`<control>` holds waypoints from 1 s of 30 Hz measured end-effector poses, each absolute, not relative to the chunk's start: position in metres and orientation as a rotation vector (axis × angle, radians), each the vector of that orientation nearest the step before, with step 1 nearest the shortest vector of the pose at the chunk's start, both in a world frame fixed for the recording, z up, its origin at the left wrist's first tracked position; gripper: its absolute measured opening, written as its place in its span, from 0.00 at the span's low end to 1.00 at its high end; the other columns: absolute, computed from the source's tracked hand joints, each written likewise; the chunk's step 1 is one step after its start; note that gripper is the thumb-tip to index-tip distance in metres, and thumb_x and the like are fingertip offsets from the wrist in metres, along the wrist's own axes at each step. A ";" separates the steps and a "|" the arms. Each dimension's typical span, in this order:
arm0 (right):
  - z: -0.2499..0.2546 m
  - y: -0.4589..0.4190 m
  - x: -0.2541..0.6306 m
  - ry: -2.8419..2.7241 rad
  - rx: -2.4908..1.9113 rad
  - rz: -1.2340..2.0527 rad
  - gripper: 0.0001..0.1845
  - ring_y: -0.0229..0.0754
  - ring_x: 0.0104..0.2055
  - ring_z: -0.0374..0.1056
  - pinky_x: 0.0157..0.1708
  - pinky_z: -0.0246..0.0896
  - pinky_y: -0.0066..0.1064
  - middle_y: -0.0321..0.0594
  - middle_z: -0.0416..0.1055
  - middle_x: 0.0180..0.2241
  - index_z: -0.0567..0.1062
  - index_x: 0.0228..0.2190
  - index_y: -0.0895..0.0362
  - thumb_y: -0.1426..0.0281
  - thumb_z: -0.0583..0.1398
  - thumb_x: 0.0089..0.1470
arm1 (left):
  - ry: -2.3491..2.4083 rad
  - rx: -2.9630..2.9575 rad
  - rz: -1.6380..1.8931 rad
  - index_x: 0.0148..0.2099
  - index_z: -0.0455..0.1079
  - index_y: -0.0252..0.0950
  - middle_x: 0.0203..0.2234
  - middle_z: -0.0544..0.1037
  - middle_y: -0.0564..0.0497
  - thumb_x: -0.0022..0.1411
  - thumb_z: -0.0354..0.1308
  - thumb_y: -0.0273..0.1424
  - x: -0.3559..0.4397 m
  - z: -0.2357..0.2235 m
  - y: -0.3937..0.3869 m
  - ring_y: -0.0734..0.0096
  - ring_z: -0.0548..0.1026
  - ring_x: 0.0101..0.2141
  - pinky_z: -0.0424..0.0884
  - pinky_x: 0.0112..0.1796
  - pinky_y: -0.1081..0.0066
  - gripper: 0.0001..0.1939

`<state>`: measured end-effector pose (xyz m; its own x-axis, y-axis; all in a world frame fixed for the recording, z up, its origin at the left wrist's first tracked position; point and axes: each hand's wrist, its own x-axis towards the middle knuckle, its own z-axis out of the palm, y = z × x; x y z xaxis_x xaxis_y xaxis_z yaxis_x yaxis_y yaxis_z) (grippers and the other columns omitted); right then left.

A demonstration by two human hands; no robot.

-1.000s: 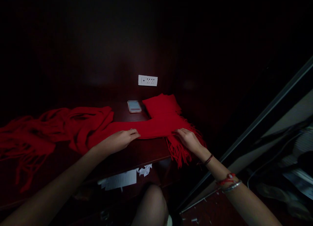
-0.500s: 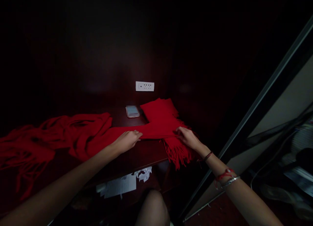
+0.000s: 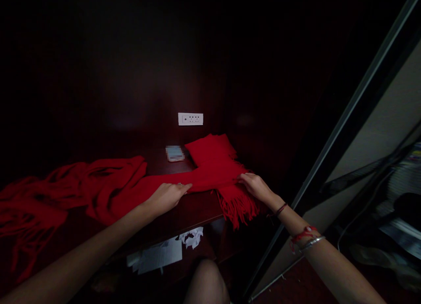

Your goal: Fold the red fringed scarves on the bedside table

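A red fringed scarf [image 3: 207, 177] lies across the dark shelf, one stretch of it drawn out flat between my hands. My left hand [image 3: 169, 195] is closed on its near edge, fingertips pinching the cloth. At the right, my right hand [image 3: 255, 185] pinches the same strip near its end. Under that strip, folded red cloth with fringe [image 3: 238, 209] hangs over the shelf's front edge; whether it is a separate scarf I cannot tell. Toward the left the red cloth [image 3: 112, 185] lies in loose, crumpled folds with fringe at the far left.
A white wall socket [image 3: 190, 119] is set in the back panel. Below it lies a small blurred flat item [image 3: 174, 153]. White papers [image 3: 161, 255] sit on a lower shelf. A sliding door frame [image 3: 342, 119] stands at the right, with piled items [image 3: 403, 207] beyond it.
The view has shifted slightly. My left hand's fingers are stretched a little further along the scarf edge. My right hand keeps its pinch at nearly the same spot.
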<state>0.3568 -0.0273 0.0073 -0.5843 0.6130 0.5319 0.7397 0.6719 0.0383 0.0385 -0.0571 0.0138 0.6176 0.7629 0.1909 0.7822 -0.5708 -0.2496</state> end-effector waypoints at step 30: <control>-0.001 -0.036 0.341 -2.499 -1.020 -0.433 0.11 0.36 0.29 0.59 0.33 0.50 0.29 0.40 0.67 0.26 0.68 0.33 0.59 0.74 0.47 0.54 | -1.034 -2.654 -0.302 0.46 0.60 0.32 0.38 0.70 0.43 0.57 0.43 0.21 0.115 -0.009 -0.038 0.65 0.69 0.37 0.65 0.37 0.66 0.15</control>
<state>0.3413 -0.0365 -0.0008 -0.6509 0.5915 0.4759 0.7171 0.6847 0.1299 0.1152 -0.0385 -0.0085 0.7228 0.6272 0.2902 0.6849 -0.7063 -0.1791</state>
